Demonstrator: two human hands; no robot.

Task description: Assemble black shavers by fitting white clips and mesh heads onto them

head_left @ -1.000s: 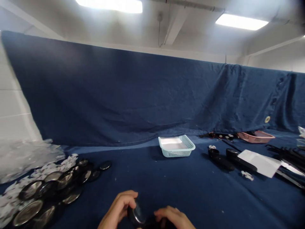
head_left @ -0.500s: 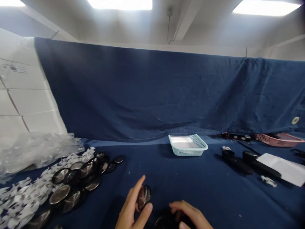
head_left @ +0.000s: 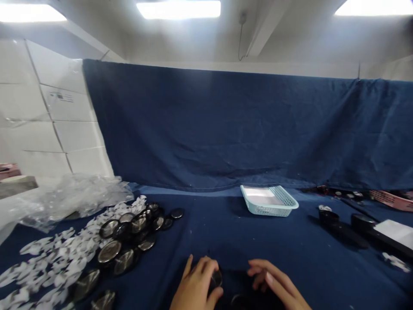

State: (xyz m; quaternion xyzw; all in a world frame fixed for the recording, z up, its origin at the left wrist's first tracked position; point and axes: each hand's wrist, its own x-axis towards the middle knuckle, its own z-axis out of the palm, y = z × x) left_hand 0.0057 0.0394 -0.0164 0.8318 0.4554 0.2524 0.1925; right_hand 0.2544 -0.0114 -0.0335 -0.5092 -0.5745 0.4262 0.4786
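My left hand is closed around a small round black disc with a glossy face, low in the middle of the view. My right hand is to its right, fingers curled over a dark shape that I cannot make out. Between both hands, at the bottom edge, the rim of a round black part shows; the rest is cut off. Many similar round black discs with shiny faces lie in a heap on the left.
Small white pieces and clear plastic wrap lie at the left, before stacked white boxes. A light blue basket stands at the back. At the right are black handle-like parts, a white sheet and a pink basket.
The view has turned left. My left hand has rolled over with the disc, its back now facing up and the disc lower between the fingers. The right hand remains at the bottom right.
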